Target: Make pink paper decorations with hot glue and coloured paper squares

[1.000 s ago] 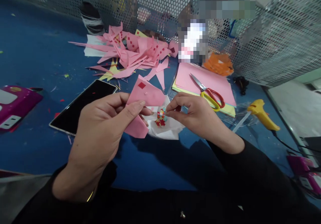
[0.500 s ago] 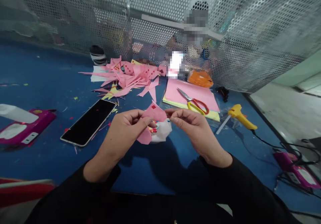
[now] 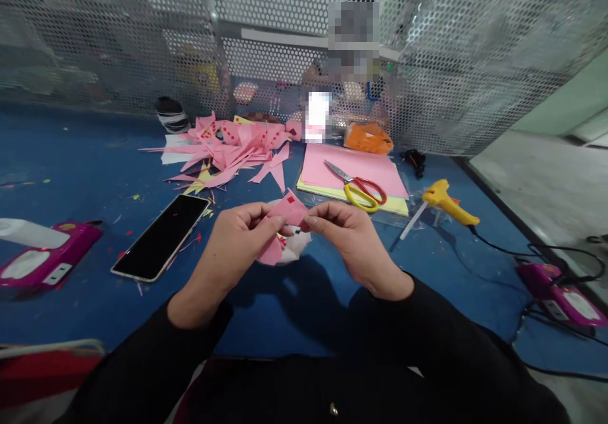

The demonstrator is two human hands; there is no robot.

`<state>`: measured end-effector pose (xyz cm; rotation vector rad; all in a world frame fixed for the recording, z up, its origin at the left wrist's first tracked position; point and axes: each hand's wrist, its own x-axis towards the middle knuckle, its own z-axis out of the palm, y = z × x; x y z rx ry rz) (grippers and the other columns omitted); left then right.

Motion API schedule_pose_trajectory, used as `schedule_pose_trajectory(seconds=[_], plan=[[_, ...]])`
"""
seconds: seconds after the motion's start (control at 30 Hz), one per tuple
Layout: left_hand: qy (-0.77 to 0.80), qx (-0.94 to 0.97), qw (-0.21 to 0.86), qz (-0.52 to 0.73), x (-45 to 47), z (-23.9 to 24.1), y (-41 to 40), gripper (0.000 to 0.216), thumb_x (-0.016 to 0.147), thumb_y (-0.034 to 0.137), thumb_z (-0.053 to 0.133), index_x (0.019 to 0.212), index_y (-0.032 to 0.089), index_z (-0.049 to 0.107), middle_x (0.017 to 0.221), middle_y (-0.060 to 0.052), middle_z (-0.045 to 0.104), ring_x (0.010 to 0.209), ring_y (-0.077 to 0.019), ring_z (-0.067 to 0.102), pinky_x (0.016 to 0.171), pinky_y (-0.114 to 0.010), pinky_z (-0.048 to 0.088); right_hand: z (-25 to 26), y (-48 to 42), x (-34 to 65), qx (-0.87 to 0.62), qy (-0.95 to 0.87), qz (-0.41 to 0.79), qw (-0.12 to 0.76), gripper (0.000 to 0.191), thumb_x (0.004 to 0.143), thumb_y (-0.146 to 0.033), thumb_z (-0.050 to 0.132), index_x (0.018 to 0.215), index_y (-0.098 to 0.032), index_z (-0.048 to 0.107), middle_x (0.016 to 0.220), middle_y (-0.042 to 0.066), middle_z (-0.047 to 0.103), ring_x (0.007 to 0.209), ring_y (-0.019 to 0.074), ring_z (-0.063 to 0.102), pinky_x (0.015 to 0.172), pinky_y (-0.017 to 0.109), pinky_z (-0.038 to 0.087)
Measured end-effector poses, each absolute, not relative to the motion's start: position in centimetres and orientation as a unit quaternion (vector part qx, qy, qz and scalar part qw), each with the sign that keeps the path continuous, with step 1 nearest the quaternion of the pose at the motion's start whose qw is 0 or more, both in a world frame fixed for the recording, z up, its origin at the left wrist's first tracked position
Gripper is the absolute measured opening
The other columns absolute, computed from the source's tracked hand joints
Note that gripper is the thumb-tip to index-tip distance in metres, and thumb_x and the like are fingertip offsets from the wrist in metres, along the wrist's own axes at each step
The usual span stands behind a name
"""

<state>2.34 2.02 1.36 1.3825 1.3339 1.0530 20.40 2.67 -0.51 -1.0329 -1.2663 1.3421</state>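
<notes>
A piece of pink paper (image 3: 291,208) with a small red diamond on it is pinched between both hands over the blue table. My left hand (image 3: 240,240) grips its left part, thumb on top, and a pink flap hangs below the fingers. My right hand (image 3: 349,237) is closed on the paper's right corner. Underneath, partly covered by the hands and paper, sits a white crumpled-looking thing (image 3: 298,246) with small red and coloured bits; I cannot make out what it is.
Pink paper scraps (image 3: 242,142) lie behind, near a phone (image 3: 161,237). Scissors (image 3: 358,186) rest on stacked coloured paper (image 3: 313,164). At right are a yellow glue gun (image 3: 449,202) and a purple power strip (image 3: 563,294) with black cable; another purple power strip (image 3: 71,253) is at left. Perforated metal panels (image 3: 285,6) stand behind.
My right hand has moved in and taken hold of the pink paper's right corner. The left hand keeps its grip. The whole view has shifted slightly.
</notes>
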Motion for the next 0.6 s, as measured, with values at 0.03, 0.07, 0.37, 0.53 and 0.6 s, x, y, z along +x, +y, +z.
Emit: schedule_pose_trajectory(seconds=[0.03, 0.07, 0.37, 0.53, 0.6], plan=[[0.544, 0.552, 0.456, 0.438, 2.1, 1.4, 2.1, 0.017, 0.078, 0.035, 0.073, 0.072, 0.019, 0.075, 0.070, -0.003, 0.075, 0.061, -0.0167, 0.065, 0.058, -0.026, 0.049, -0.7, 2.8, 20.3, -0.425, -0.520, 0.556, 0.490, 0.009, 0.078, -0.029, 0.074, 0.075, -0.020, 0.071, 0.072, 0.000, 0.072, 0.072, 0.0140, 0.067, 0.073, 0.030, 0.052], [0.548, 0.541, 0.452, 0.450, 1.8, 1.4, 2.2, 0.016, 0.077, 0.035, 0.074, 0.071, 0.019, 0.075, 0.069, -0.003, 0.075, 0.062, -0.0169, 0.065, 0.060, -0.026, 0.050, -0.9, 2.9, 20.2, -0.424, -0.520, 0.557, 0.489, 0.009, 0.079, -0.029, 0.073, 0.076, -0.020, 0.071, 0.074, 0.000, 0.073, 0.073, 0.0146, 0.068, 0.074, 0.031, 0.052], [0.552, 0.509, 0.426, 0.504, 0.2, 0.6, 2.1, 0.017, 0.079, 0.033, 0.073, 0.071, 0.019, 0.074, 0.070, -0.002, 0.074, 0.065, -0.0156, 0.064, 0.063, -0.026, 0.050, -1.2, 3.1, 19.4, -0.423, -0.561, 0.510, 0.496, 0.008, 0.083, -0.027, 0.069, 0.079, -0.022, 0.072, 0.095, 0.003, 0.076, 0.092, 0.0181, 0.067, 0.084, 0.035, 0.050], [0.549, 0.529, 0.447, 0.468, 0.8, 0.7, 1.6, 0.017, 0.080, 0.033, 0.072, 0.070, 0.019, 0.074, 0.067, -0.002, 0.073, 0.060, -0.0138, 0.062, 0.058, -0.024, 0.046, -1.0, 2.5, 19.1, -0.392, -0.519, 0.558, 0.515, 0.008, 0.083, -0.027, 0.072, 0.077, -0.023, 0.072, 0.088, 0.001, 0.074, 0.095, 0.0162, 0.066, 0.084, 0.030, 0.049], [0.547, 0.533, 0.459, 0.454, 1.0, 0.7, 1.4, 0.018, 0.081, 0.034, 0.072, 0.071, 0.019, 0.074, 0.066, -0.001, 0.072, 0.058, -0.0131, 0.061, 0.055, -0.023, 0.045, -1.0, 2.3, 19.0, -0.405, -0.527, 0.543, 0.513, 0.006, 0.082, -0.027, 0.073, 0.078, -0.022, 0.073, 0.081, -0.001, 0.072, 0.081, 0.0131, 0.064, 0.077, 0.028, 0.048]])
